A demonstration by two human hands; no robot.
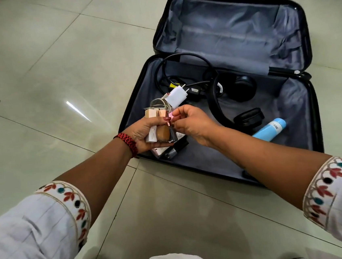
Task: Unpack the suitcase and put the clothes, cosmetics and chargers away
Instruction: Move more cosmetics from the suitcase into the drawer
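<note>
White embroidered sleeves (54,211) fill the bottom corners, both forearms reaching out over the tiled floor (33,70).

Suitcase (290,104) lies fully open on the floor, grey lining, far half bare. Near half holds the rest:
- black cable (164,66) looped along the far left edge
- black headphones (239,89) mid-compartment, band curving toward the hands
- blue bottle (271,129) lying on its side near the right wall
- small black case (248,117) just beside the bottle's far side
- white charger plug (176,96), prongs up, white cord coiled just left of it, right above the hands

Left hand (143,133), red braided band at the wrist, is curled palm-up around a bundle of cosmetics (159,133): beige tubes, a round brown piece, dark bottles sticking out at the near side. Fingers wrapped, thumb pressed over the top.

Right hand (188,123) is mostly closed, thumb and forefinger pinching a small pink item (171,115) at the top of that bundle. Hands nearly touching, both over the suitcase's near-left corner.
</note>
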